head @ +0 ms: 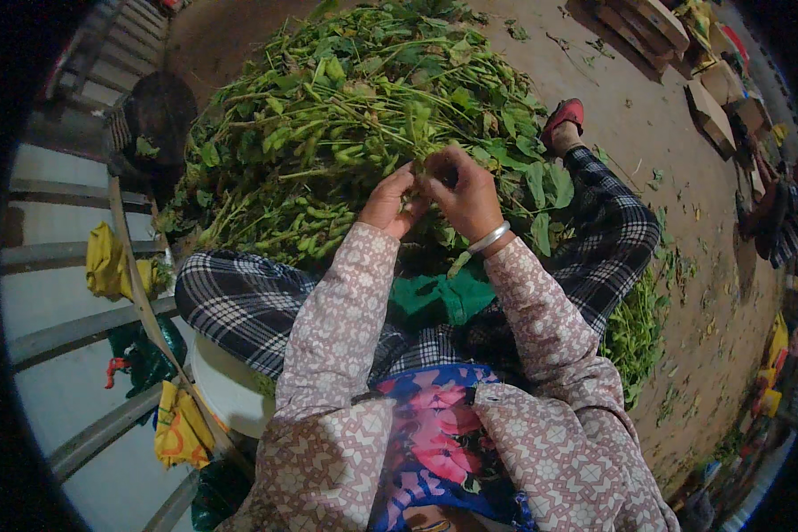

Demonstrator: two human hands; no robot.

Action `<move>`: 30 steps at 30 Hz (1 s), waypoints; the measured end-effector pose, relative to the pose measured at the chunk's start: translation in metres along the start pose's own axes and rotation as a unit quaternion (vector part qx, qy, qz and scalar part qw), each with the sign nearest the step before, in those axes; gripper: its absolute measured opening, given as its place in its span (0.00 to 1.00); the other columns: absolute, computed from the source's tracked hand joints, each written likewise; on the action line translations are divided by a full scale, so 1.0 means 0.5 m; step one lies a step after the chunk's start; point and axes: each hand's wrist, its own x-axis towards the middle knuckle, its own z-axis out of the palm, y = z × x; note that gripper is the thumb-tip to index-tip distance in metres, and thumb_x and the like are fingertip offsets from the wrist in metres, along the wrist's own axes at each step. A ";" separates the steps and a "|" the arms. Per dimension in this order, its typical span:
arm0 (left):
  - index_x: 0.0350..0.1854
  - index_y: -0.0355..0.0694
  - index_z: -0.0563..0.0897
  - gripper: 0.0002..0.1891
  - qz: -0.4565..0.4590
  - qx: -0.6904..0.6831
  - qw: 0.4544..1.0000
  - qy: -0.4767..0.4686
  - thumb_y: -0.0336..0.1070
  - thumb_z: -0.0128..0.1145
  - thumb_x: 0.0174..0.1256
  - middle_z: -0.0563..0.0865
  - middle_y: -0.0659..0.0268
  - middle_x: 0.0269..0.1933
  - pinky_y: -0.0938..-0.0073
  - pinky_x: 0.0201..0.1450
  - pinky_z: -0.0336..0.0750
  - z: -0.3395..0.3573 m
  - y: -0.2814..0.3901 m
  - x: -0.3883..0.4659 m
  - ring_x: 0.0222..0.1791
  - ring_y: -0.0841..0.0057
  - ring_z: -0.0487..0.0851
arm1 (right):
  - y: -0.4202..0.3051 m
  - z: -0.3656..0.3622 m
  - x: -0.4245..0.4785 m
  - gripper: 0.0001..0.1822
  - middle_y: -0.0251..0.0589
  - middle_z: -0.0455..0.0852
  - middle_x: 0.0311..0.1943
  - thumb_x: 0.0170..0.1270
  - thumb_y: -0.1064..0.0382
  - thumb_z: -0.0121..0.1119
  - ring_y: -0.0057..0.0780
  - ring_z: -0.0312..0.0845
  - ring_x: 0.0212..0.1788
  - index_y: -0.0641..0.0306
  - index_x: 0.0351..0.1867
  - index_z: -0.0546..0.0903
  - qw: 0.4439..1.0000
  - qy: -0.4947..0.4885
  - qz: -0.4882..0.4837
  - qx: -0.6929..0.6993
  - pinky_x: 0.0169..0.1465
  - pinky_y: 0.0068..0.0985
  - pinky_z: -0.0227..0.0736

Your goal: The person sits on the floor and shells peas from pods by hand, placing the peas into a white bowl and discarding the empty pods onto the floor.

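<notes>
A large heap of green soybean plants (pixel 372 120), with pods and leaves, lies on the ground between my spread legs. At its near edge my left hand (pixel 389 203) is closed around part of a leafy sprig (pixel 420 126). My right hand (pixel 465 189), with a silver bangle at its wrist, meets it there, thumb and fingers pinched on the same sprig. What lies between the fingertips is partly hidden. Below the hands, green cloth or sacking (pixel 442 296) covers my lap. Plump pods (pixel 322 216) show just left of my left hand.
A white bucket (pixel 229 382) stands by my left thigh, beside a metal railing (pixel 60 256) hung with yellow bags (pixel 183 425). A dark round container (pixel 159 123) is beyond. More plants (pixel 632 339) lie at right; cardboard pieces (pixel 711 120) sit farther off.
</notes>
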 end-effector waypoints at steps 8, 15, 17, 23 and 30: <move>0.49 0.39 0.70 0.17 -0.049 -0.012 0.988 -0.144 0.29 0.45 0.55 0.74 0.64 0.25 0.89 0.11 0.60 -0.036 0.006 0.005 0.13 0.83 0.66 | 0.026 -0.031 0.025 0.09 0.38 0.83 0.27 0.53 0.66 0.61 0.20 0.77 0.29 0.69 0.33 0.78 0.979 0.014 0.141 0.147 0.35 0.20 0.72; 0.48 0.38 0.71 0.16 -0.057 0.000 0.991 -0.119 0.30 0.46 0.55 0.72 0.63 0.22 0.88 0.10 0.56 -0.011 0.006 -0.009 0.12 0.83 0.63 | 0.027 -0.033 0.039 0.08 0.37 0.83 0.26 0.54 0.67 0.60 0.19 0.76 0.28 0.69 0.32 0.78 0.985 0.062 0.113 0.113 0.33 0.20 0.72; 0.47 0.37 0.71 0.15 -0.061 0.016 0.992 -0.112 0.29 0.46 0.55 0.72 0.64 0.22 0.88 0.10 0.56 -0.010 0.004 -0.012 0.12 0.83 0.64 | 0.036 -0.033 0.043 0.08 0.37 0.83 0.26 0.54 0.66 0.60 0.19 0.76 0.28 0.69 0.33 0.78 0.988 0.068 0.095 0.101 0.33 0.20 0.71; 0.43 0.37 0.73 0.10 -0.037 0.018 0.997 -0.066 0.32 0.52 0.60 0.75 0.67 0.25 0.89 0.09 0.54 0.020 0.002 -0.022 0.14 0.85 0.67 | 0.029 -0.033 0.032 0.10 0.40 0.83 0.28 0.53 0.67 0.62 0.20 0.77 0.28 0.66 0.36 0.78 0.989 0.076 0.074 0.103 0.34 0.21 0.72; 0.36 0.39 0.77 0.09 -0.007 0.055 0.998 0.008 0.39 0.55 0.61 0.77 0.70 0.26 0.89 0.11 0.53 0.029 0.014 0.004 0.16 0.87 0.67 | 0.000 -0.048 -0.001 0.13 0.44 0.81 0.28 0.48 0.66 0.64 0.36 0.78 0.28 0.67 0.33 0.74 0.999 -0.006 0.000 -0.033 0.34 0.27 0.72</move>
